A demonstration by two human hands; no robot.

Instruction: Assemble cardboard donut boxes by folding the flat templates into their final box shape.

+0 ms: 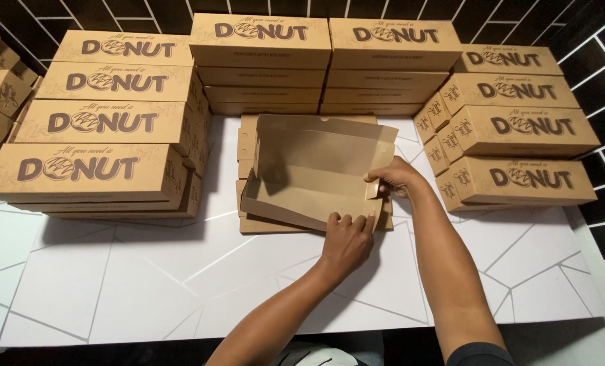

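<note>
Head view: stacks of shut brown cardboard boxes (106,122) with dark lettering on their lids line the table's (146,285) left, far and right edges; the leftmost are cut off. At mid-table, an open, empty brown box (309,173) sits atop a pile of flat box blanks (248,146), mostly hidden. The left hand (346,240) fingers press its near wall; the right hand (394,179) pinches its right end flap.

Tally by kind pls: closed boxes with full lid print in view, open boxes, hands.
closed boxes, full lid print in view: 10
open box: 1
hands, left hand and right hand: 2
Total: 13
</note>
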